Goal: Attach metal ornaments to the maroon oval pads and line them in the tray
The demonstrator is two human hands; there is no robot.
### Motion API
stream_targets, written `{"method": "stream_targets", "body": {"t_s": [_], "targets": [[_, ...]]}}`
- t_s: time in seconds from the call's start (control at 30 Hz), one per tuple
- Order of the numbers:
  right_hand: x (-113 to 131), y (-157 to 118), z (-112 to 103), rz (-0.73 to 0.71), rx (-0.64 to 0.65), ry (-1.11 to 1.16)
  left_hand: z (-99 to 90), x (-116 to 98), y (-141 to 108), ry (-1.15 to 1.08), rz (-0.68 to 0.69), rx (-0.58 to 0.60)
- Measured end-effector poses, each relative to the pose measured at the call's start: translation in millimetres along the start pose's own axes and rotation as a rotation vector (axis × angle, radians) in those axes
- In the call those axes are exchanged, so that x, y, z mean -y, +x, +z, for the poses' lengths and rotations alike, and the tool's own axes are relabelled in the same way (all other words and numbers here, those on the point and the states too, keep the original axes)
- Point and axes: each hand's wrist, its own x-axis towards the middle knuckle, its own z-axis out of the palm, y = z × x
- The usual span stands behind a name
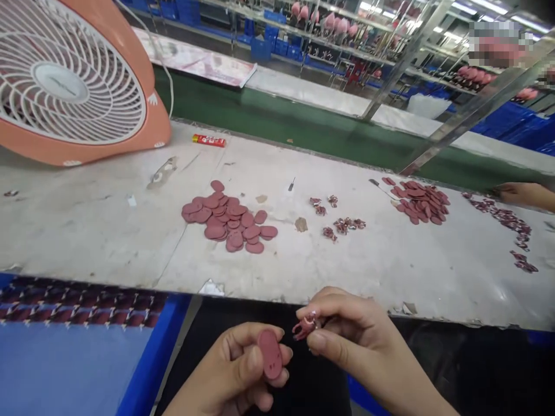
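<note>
My left hand holds a dark pink oval piece with small holes near its lower end. Close beside it on the right, my right hand pinches a small pink part with prongs between thumb and fingers. The two pieces are apart. On the white bench beyond lies a heap of similar ovals, and to its right several small shiny pronged parts are scattered.
An orange fan stands at the back left, near a red tube. Another oval pile and a line of small parts lie right, by another person's hand. A blue tray sits at lower left.
</note>
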Motion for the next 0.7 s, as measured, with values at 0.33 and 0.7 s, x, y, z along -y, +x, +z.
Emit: {"method": "stream_targets", "body": {"t_s": [0.33,0.7], "targets": [[16,-2,10,-0.185,0.099,-0.330,-4.5,8,-4,0.044,0.052,0.063],[21,4,12,-0.203,0.187,-0.384,0.5,0,-5,0.028,-0.003,0.034]]}}
